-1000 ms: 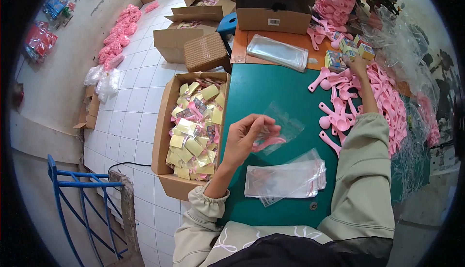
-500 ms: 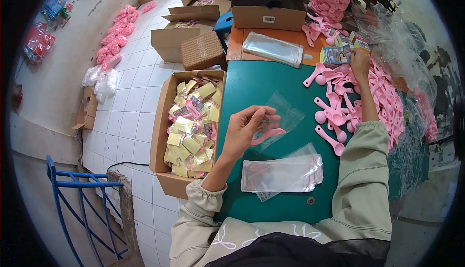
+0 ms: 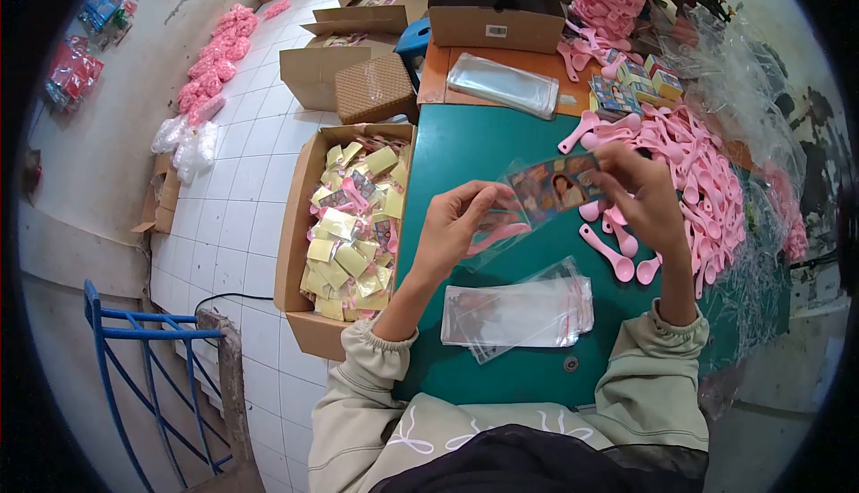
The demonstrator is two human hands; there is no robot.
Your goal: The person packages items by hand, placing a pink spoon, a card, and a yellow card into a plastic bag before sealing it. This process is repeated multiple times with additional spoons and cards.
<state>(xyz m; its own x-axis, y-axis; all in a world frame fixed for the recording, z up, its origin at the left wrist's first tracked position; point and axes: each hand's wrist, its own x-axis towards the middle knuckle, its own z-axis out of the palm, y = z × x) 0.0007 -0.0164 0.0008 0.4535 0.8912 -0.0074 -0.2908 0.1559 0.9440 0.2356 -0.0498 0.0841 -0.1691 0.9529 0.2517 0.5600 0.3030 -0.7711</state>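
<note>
My left hand (image 3: 463, 222) is closed on a clear plastic bag (image 3: 514, 252) with a pink spoon (image 3: 497, 239) inside it. Between the thumb and fingers of my right hand (image 3: 642, 191) is a printed card (image 3: 559, 186), its left end at the mouth of the bag. Below both hands, a stack of clear plastic bags (image 3: 514, 316) lies on the green table (image 3: 465, 153). Loose pink spoons (image 3: 707, 198) are heaped just beyond my right hand, and stacks of printed cards (image 3: 615, 95) stand at the far right of the table.
Left of the table, a cardboard box (image 3: 300, 251) is full of packed bags with cards. Another bundle of clear bags (image 3: 504, 86) lies on the orange surface near an opened brown box (image 3: 497, 23). A blue metal rail (image 3: 157, 332) stands at the lower left.
My right hand has come back from the card stacks toward the left hand, carrying a card to the bag. My left hand has stayed nearly in place with the bag.
</note>
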